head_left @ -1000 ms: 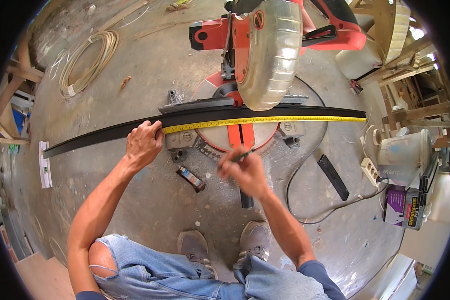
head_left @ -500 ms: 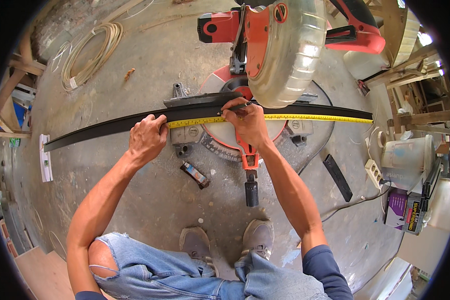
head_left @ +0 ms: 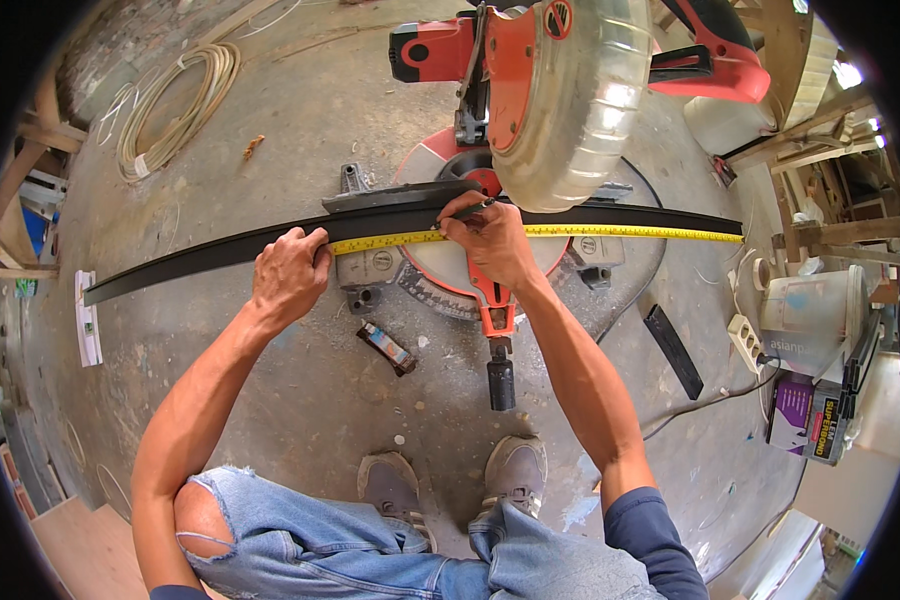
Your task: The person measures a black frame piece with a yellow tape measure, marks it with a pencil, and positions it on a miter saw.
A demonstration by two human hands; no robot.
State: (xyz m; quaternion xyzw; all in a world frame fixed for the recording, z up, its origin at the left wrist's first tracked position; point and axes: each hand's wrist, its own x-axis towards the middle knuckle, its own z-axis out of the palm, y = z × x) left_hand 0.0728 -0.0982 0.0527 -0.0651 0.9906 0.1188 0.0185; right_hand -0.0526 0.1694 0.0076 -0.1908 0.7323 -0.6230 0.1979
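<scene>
A long black strip (head_left: 210,252) lies across the miter saw (head_left: 440,265), along its fence. The yellow tape measure blade (head_left: 620,232) is stretched along the near edge of the strip, toward its right end. My left hand (head_left: 292,268) is closed at the left end of the visible tape, its fingers over the strip; the tape's case does not show. My right hand (head_left: 492,240) pinches a dark pen (head_left: 480,206) above the saw's middle, its tip low against the strip beside the tape. The saw's head with its clear guard (head_left: 575,120) stands raised behind.
A coiled hose (head_left: 175,110) lies far left. Near the saw are a small packet (head_left: 387,348) and a short black offcut (head_left: 673,352). A power strip (head_left: 744,343), cable, plastic bucket (head_left: 815,310) and purple box (head_left: 805,418) stand at the right. My shoes (head_left: 517,473) are close in front.
The view has shifted slightly, so everything sits a little further left. Both hands keep their places on the strip and tape, and the pen stays in my right hand.
</scene>
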